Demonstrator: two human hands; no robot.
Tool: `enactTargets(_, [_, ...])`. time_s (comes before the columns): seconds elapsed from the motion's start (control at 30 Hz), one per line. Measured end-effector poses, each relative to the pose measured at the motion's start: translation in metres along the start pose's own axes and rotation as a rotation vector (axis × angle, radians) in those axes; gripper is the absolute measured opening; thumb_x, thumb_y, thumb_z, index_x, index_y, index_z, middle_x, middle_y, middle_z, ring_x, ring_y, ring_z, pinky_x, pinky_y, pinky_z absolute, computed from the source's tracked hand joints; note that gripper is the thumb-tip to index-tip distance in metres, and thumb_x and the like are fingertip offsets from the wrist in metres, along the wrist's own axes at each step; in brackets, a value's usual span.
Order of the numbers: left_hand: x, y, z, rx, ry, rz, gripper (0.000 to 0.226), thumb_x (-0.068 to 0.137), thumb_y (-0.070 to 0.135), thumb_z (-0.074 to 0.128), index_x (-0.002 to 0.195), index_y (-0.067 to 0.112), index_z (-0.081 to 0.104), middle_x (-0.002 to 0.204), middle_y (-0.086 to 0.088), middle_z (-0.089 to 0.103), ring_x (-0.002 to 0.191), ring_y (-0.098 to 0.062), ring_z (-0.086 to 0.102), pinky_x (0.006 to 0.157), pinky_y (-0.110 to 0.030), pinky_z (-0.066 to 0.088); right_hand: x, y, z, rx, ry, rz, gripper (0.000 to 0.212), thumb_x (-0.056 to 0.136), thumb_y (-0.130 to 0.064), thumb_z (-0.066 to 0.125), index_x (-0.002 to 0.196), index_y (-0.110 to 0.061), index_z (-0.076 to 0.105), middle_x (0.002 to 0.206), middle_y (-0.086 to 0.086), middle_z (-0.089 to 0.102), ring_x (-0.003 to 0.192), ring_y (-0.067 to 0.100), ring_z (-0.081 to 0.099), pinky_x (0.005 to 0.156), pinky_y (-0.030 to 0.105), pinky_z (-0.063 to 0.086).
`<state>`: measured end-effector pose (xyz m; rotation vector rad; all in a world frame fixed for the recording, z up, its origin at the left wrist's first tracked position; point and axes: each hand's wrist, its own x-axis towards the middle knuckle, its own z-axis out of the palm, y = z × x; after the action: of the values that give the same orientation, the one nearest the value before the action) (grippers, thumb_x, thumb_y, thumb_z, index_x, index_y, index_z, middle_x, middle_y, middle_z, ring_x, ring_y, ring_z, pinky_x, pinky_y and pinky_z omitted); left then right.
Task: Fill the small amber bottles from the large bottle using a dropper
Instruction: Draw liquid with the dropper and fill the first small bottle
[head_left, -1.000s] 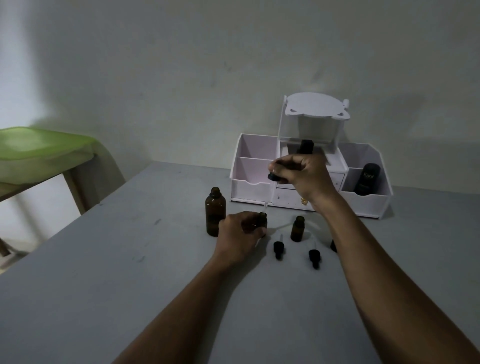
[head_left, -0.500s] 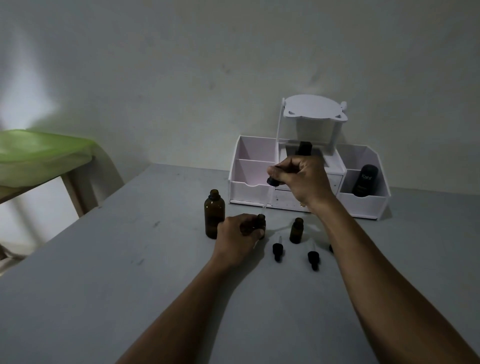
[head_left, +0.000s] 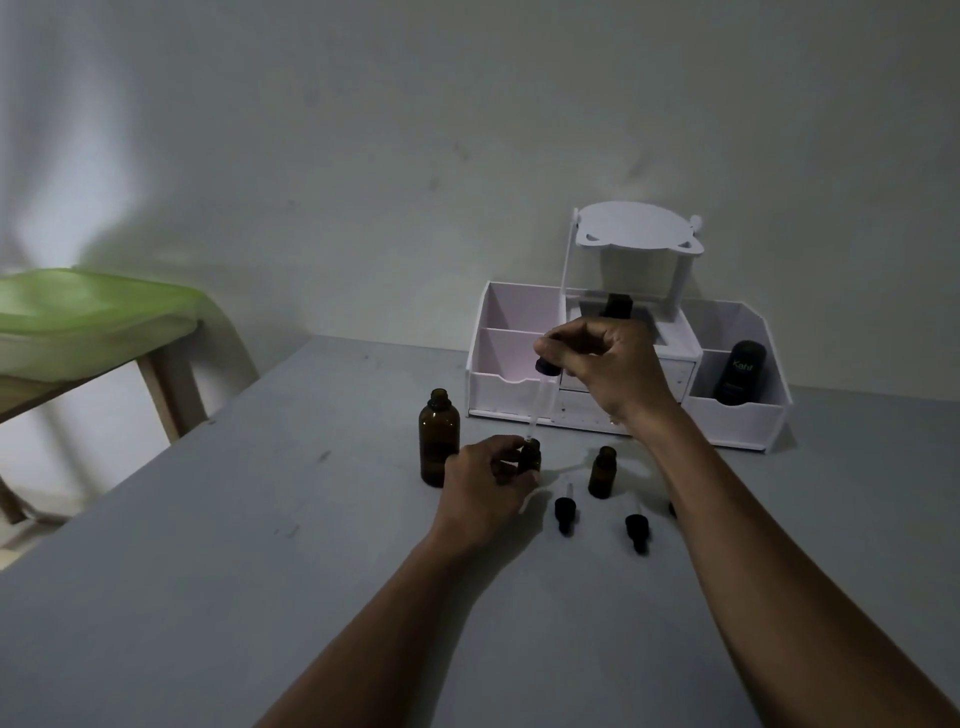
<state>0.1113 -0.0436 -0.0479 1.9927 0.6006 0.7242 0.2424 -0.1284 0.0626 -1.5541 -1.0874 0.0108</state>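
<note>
The large amber bottle (head_left: 439, 438) stands open on the grey table (head_left: 260, 545). Just right of it, my left hand (head_left: 485, 480) grips a small amber bottle (head_left: 530, 457) standing on the table. My right hand (head_left: 605, 364) pinches the dark bulb of a long dropper (head_left: 537, 405) above it; the glass tip sits at the small bottle's mouth. A second small amber bottle (head_left: 602, 472) stands open further right. Two small dropper caps (head_left: 565, 512) (head_left: 636, 530) lie in front of the bottles.
A white desk organiser (head_left: 519, 384) with compartments and a small mirror stands at the back against the wall, holding a dark tube (head_left: 737, 374). A wooden table with a green cover (head_left: 78, 312) stands to the left, beyond the table's edge.
My right hand has brought the dropper slightly lower and steadier, with its tip now at the mouth of the small bottle. My left hand keeps holding that bottle.
</note>
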Motion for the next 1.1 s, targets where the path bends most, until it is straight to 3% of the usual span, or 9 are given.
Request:
enactTargets(0.17, [-0.004,0.006,-0.019,0.081,0.147,0.163,0.038,0.084,0.026,0.077,0.121,0.018,0.069,0.107,0.003,0.072,0.083,-0.004,0.066,0.071,-0.013,0.054,0.001,-0.02,-0.002,0.134,0.108,-0.084,0.007,0.084,-0.016,0.076,0.085,-0.023,0.074,0.073,-0.014,0.075,0.074,0.005,0.073,0.07,0.018,0.058])
enactTargets(0.3, [-0.005,0.012,-0.05,-0.003,0.488,0.334,0.018,0.084,0.019,0.076,0.102,0.019,0.075,0.084,0.009,0.074,0.072,-0.004,0.068,0.065,-0.012,0.053,0.005,-0.035,0.007,0.243,0.153,-0.112,0.01,0.084,-0.014,0.076,0.094,-0.012,0.075,0.082,-0.001,0.077,0.079,0.017,0.075,0.077,0.031,0.061])
enactTargets(0.4, [0.001,0.005,-0.07,-0.103,0.611,0.247,0.019,0.081,0.017,0.076,0.1,0.022,0.075,0.086,0.011,0.072,0.078,-0.005,0.068,0.063,-0.013,0.051,0.007,-0.041,0.022,0.341,0.167,-0.107,0.008,0.083,-0.011,0.076,0.091,-0.012,0.075,0.081,0.002,0.077,0.08,0.023,0.075,0.078,0.034,0.061])
enactTargets(0.47, [0.008,-0.009,-0.078,-0.175,0.555,0.135,0.03,0.08,0.018,0.078,0.108,0.025,0.072,0.096,0.014,0.07,0.088,-0.002,0.066,0.064,-0.01,0.049,0.009,-0.042,0.034,0.351,0.187,-0.1,0.008,0.083,-0.011,0.076,0.09,-0.015,0.074,0.081,-0.002,0.077,0.08,0.02,0.075,0.077,0.031,0.062])
enactTargets(0.57, [0.014,-0.027,-0.085,-0.259,0.315,0.043,0.048,0.079,0.014,0.079,0.122,0.029,0.066,0.11,0.017,0.067,0.101,0.003,0.063,0.07,-0.009,0.049,0.011,-0.037,0.046,0.326,0.186,-0.09,0.011,0.083,-0.016,0.077,0.094,-0.014,0.074,0.086,-0.002,0.076,0.084,0.017,0.075,0.08,0.033,0.061])
enactTargets(0.67, [0.016,-0.033,-0.086,-0.334,0.17,-0.009,0.044,0.077,0.002,0.077,0.11,0.032,0.068,0.103,0.015,0.071,0.096,0.001,0.067,0.073,-0.01,0.049,0.013,-0.033,0.054,0.282,0.154,-0.09,0.015,0.084,-0.016,0.076,0.098,-0.01,0.075,0.089,0.0,0.076,0.084,0.017,0.075,0.081,0.035,0.062])
enactTargets(0.83, [0.016,-0.032,-0.086,-0.408,0.137,-0.031,0.042,0.078,-0.005,0.073,0.106,0.025,0.069,0.096,0.013,0.073,0.086,0.005,0.069,0.067,-0.008,0.05,0.014,-0.031,0.062,0.219,0.097,-0.113,0.011,0.084,-0.016,0.077,0.095,-0.015,0.076,0.088,0.0,0.076,0.083,0.013,0.074,0.081,0.033,0.061])
enactTargets(0.97, [0.016,-0.034,-0.087,-0.388,0.125,-0.027,0.041,0.079,-0.002,0.073,0.108,0.027,0.068,0.099,0.014,0.072,0.087,0.007,0.068,0.067,-0.007,0.05,0.015,-0.032,0.073,0.1,0.02,-0.157,0.015,0.085,-0.016,0.076,0.1,-0.012,0.075,0.086,-0.012,0.072,0.08,-0.004,0.07,0.079,0.017,0.057])
enactTargets(1.1, [0.016,-0.034,-0.087,-0.371,0.128,-0.025,0.041,0.079,0.0,0.073,0.113,0.023,0.068,0.102,0.01,0.073,0.091,0.002,0.069,0.069,-0.01,0.052,0.012,-0.022,0.087,-0.025,-0.1,-0.145,0.02,0.084,-0.018,0.077,0.103,-0.011,0.076,0.092,-0.005,0.075,0.08,-0.004,0.069,0.075,0.005,0.049])
